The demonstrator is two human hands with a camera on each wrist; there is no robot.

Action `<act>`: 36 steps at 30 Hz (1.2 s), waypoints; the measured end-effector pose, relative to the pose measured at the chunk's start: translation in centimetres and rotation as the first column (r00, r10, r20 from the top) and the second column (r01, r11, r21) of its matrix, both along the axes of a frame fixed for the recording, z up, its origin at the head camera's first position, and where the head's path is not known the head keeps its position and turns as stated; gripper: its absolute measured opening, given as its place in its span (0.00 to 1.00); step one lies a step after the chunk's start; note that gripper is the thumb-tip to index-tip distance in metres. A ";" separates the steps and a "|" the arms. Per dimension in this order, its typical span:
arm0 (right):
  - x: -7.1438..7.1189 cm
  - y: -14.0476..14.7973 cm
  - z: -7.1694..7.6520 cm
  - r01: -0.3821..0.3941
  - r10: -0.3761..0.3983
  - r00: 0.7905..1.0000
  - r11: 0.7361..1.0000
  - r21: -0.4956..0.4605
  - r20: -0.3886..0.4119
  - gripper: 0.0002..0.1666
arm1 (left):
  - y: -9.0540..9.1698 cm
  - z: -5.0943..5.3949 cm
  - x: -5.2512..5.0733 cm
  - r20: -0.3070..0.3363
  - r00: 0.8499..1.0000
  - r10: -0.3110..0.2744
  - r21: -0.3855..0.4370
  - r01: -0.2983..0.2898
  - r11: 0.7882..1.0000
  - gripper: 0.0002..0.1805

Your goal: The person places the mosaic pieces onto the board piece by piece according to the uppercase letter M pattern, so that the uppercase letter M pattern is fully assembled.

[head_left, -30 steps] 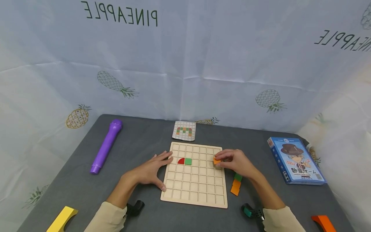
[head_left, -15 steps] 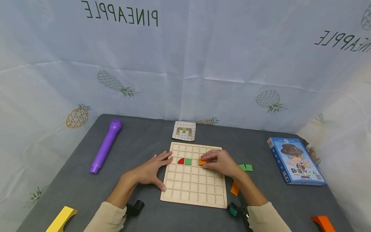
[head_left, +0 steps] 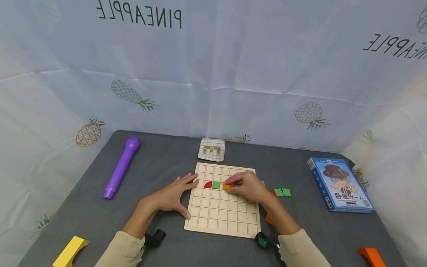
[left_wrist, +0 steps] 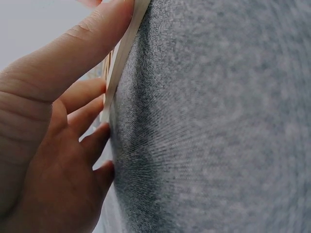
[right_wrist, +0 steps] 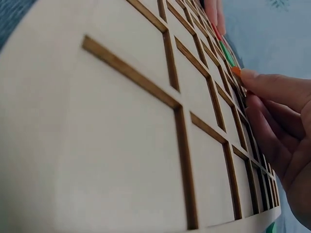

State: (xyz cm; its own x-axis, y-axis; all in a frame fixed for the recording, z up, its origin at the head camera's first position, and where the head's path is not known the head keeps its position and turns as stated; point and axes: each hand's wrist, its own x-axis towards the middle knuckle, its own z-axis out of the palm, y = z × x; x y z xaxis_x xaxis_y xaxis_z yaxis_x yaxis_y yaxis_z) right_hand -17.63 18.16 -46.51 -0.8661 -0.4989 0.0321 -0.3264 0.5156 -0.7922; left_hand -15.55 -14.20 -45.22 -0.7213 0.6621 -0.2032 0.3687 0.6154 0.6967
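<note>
In the head view a square wooden grid board (head_left: 217, 215) lies flat on the table. My left hand (head_left: 168, 194) rests at its left edge, fingers spread, with the thumb near the lower left corner. A red quarter-round tile (head_left: 208, 184) and a green square tile (head_left: 216, 185) sit side by side in an upper row. My right hand (head_left: 248, 187) pinches an orange square tile (head_left: 226, 186) just right of the green one. In the right wrist view, thumb and fingers meet at this orange tile (right_wrist: 236, 71), whose underside is hidden.
Two green tiles (head_left: 282, 192) lie right of the board; red and orange pieces (head_left: 268, 219) are partly hidden by the right forearm. Behind the board lies a pattern card (head_left: 211, 150). A purple toy microphone (head_left: 121, 168), blue game box (head_left: 341, 185), yellow block (head_left: 71, 252) and orange block (head_left: 373, 256) lie farther out.
My right hand has carried the orange tile leftward across the board, from its right-hand columns to beside the green tile. Pieces right of the board have come into view. The left hand stays put.
</note>
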 end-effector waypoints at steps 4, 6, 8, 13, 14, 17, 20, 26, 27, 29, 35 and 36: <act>0.0 -0.5 0.0 0.012 -0.012 1.000 0.999 0.032 -0.020 0.13 | 0.0 0.1 0.1 0.005 1.000 0.000 0.001 0.000 1.000 0.65; 0.0 -0.8 0.0 0.018 -0.016 0.999 0.998 0.056 -0.038 0.13 | -0.1 0.2 0.1 0.008 1.000 0.002 0.001 -0.002 1.000 0.65; 0.0 -1.0 0.0 0.024 -0.019 0.998 0.997 0.073 -0.057 0.12 | -0.1 0.2 0.1 0.007 1.000 0.003 0.000 -0.003 1.000 0.65; 0.1 -1.4 -0.1 0.026 -0.019 0.996 0.996 0.084 -0.083 0.12 | 0.0 0.2 0.1 0.006 1.000 0.007 -0.010 -0.007 1.000 0.65; 0.1 -1.4 -0.1 0.024 -0.017 0.996 0.996 0.086 -0.088 0.12 | 0.0 0.2 0.1 0.005 1.000 0.008 -0.013 -0.007 1.000 0.65; 0.1 -1.5 -0.1 0.025 -0.017 0.995 0.996 0.087 -0.094 0.12 | 0.0 0.2 0.0 0.004 1.000 0.009 -0.015 -0.009 1.000 0.65; 0.1 -1.5 -0.1 0.032 -0.024 0.996 0.996 0.086 -0.092 0.12 | 0.1 0.2 0.0 0.003 1.000 0.009 -0.014 -0.008 1.000 0.65; 0.1 -1.5 -0.1 0.038 -0.032 0.997 0.996 0.079 -0.075 0.11 | 0.1 0.1 0.0 0.011 1.000 0.011 -0.024 -0.011 1.000 0.65; 0.1 -1.5 -0.1 0.039 -0.034 0.997 0.996 0.078 -0.072 0.11 | 0.2 0.1 0.0 0.013 1.000 0.012 -0.024 -0.012 1.000 0.65; 0.1 -1.5 -0.1 0.042 -0.037 0.997 0.996 0.076 -0.068 0.11 | 0.2 0.1 0.0 0.013 1.000 0.012 -0.021 -0.012 1.000 0.65; 0.0 -1.6 0.0 0.040 -0.035 0.997 0.997 0.067 -0.066 0.10 | 0.2 0.0 0.0 0.008 1.000 0.007 -0.011 -0.007 1.000 0.65; 0.0 -1.6 0.1 0.039 -0.035 0.997 0.997 0.064 -0.062 0.09 | 0.2 0.1 0.0 0.006 1.000 0.005 -0.012 -0.005 1.000 0.65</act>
